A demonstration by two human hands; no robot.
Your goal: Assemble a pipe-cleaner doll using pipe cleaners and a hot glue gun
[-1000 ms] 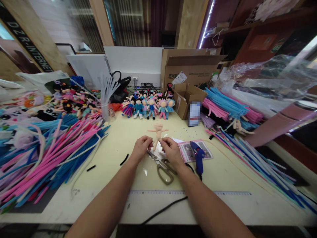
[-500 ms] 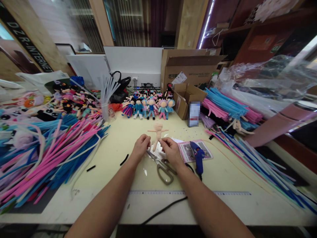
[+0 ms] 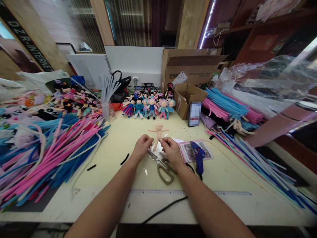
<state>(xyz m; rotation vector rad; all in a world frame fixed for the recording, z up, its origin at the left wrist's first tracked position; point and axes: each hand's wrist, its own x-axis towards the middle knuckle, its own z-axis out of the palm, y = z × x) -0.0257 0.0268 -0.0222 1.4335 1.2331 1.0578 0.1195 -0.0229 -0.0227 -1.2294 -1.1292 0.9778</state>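
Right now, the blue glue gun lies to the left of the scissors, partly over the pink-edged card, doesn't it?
Not quite: the head view shows the blue glue gun to the right of the scissors. It does lie partly over the pink-edged card.

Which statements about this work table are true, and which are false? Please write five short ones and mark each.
1. The right hand is at a leg of the pale doll figure. True.
2. The glue gun is in the left hand. False: the blue glue gun lies beyond the right hand, partly on a pink-edged card.
3. The scissors lie on the table, handles toward the person. True.
4. The ruler lies between the scissors and the dressed dolls. False: the ruler is nearer the person than the scissors.
5. The dressed dolls are all green. False: they have several colours.
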